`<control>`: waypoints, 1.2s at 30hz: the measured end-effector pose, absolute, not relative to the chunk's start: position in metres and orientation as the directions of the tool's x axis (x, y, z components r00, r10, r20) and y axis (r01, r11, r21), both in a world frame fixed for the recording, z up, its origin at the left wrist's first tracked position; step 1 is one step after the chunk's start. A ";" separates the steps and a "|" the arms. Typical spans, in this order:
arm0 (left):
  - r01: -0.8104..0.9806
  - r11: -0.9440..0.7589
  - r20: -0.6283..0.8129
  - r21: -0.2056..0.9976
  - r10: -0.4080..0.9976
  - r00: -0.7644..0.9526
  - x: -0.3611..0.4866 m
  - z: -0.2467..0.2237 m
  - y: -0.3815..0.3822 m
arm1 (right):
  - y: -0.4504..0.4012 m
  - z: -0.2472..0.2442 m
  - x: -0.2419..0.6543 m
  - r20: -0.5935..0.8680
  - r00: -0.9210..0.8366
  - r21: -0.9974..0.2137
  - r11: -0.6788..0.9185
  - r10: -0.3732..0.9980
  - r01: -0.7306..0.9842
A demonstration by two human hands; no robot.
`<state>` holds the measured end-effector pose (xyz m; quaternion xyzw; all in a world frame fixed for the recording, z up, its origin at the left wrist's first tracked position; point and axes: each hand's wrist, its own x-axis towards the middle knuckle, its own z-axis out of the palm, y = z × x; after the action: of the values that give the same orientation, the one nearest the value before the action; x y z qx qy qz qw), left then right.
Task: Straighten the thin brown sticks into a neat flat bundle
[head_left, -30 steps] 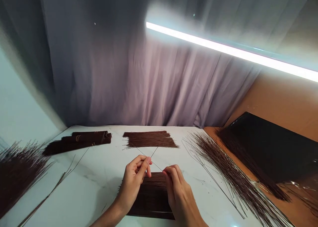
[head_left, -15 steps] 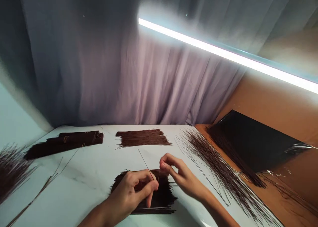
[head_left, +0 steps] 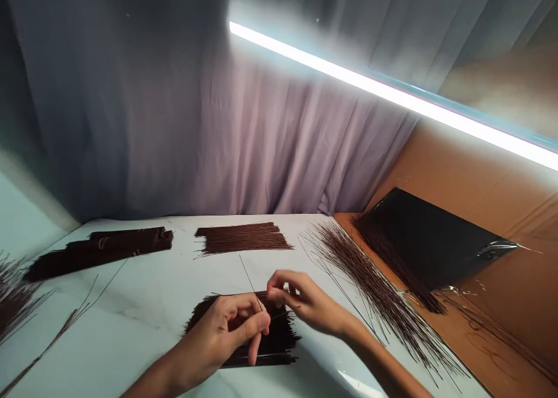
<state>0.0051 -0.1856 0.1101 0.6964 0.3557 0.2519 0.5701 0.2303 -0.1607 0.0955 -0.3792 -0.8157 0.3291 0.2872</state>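
My left hand pinches a thin dark brown stick between thumb and fingertips; its free end slants up and away to the left. My right hand is just to the right and a little higher, thumb and index finger pressed together. Whatever those fingertips hold is too fine to make out. Beneath both hands, a dense pile of dark brown sticks lies on the white marbled table. My left hand hides part of the pile.
Behind lies a flat row of brown sticks. Tied dark bundles are at the back left. Loose sticks spread along the right, beside a black plastic-wrapped sheet. A bright tube light hangs above, before a curtain.
The whole view has shifted, so things on the table appear slightly farther left. Both hands remain close together, and the stick stays pinched in my left hand.
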 end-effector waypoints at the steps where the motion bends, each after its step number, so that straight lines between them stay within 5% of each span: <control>1: 0.226 -0.099 -0.068 0.969 0.772 0.632 0.006 0.106 -0.186 | -0.155 0.109 0.232 0.239 -0.597 -0.684 0.570 0.765 0.456; 4: 0.268 -0.162 -0.028 0.950 0.810 0.585 0.006 0.091 -0.179 | -0.155 0.138 0.231 0.303 -0.678 -0.385 0.737 0.670 0.556; 6: 0.268 -0.164 0.008 0.949 0.867 0.499 0.004 0.085 -0.170 | -0.168 0.136 0.226 0.339 -0.656 -0.328 0.739 0.674 0.589; 11: 0.098 -0.042 -0.004 0.994 0.900 0.435 0.001 0.092 -0.164 | -0.186 0.074 0.222 0.307 -0.416 -0.731 0.492 0.856 0.473; 14: 0.033 0.023 -0.037 0.999 0.852 0.522 0.004 0.095 -0.172 | -0.165 0.058 0.225 0.191 -0.410 -0.843 0.363 0.892 0.397; 17: 0.055 0.081 -0.098 0.995 0.806 0.583 0.006 0.088 -0.178 | -0.138 0.080 0.229 0.195 -0.514 -0.818 0.428 0.835 0.384; 23: 0.139 -0.021 -0.050 0.990 0.873 0.486 0.001 0.073 -0.168 | -0.152 0.117 0.221 0.362 -0.607 -0.568 0.684 0.707 0.458; 29: 0.000 0.051 -0.045 0.999 0.877 0.478 -0.005 0.091 -0.167 | -0.179 0.074 0.222 0.231 -0.381 -0.782 0.403 0.895 0.476; 36: -0.067 0.142 -0.086 0.988 0.847 0.524 -0.001 0.104 -0.168 | -0.160 0.100 0.238 0.205 -0.400 -0.782 0.396 0.893 0.482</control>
<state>-0.0008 -0.1680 0.1039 0.5591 0.3487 0.3409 0.6706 0.2384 -0.1598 0.1000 -0.4453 -0.7721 0.3223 0.3189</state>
